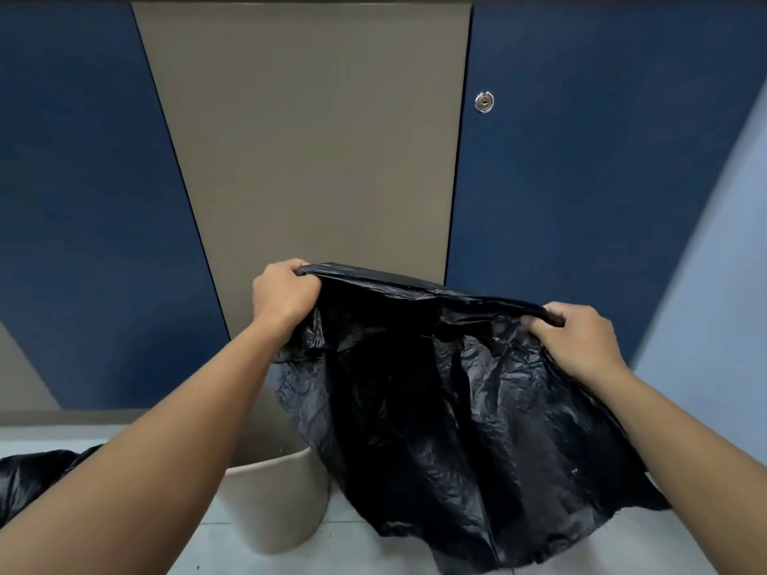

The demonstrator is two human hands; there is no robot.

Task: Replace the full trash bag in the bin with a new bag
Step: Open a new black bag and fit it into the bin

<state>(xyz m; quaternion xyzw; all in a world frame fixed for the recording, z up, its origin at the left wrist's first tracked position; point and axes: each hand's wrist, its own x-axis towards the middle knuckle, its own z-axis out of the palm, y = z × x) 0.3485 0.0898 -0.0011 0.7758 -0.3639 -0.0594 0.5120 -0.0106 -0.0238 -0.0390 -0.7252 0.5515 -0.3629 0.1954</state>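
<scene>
I hold a new black trash bag [448, 408] stretched out in the air by its top edge. My left hand [284, 292] grips the left end of that edge and my right hand [581, 338] grips the right end. The bag hangs down flat and crinkled, partly in front of a beige bin [274, 504] that stands on the floor below my left arm. The bin's opening is mostly hidden by my arm and the bag. A full black trash bag [29, 479] lies on the floor at the far left.
Blue and taupe cabinet panels [311, 159] rise right behind the bin, one with a small metal lock [484, 102]. A pale wall [714, 284] closes the right side. Light floor tiles [232, 545] show below.
</scene>
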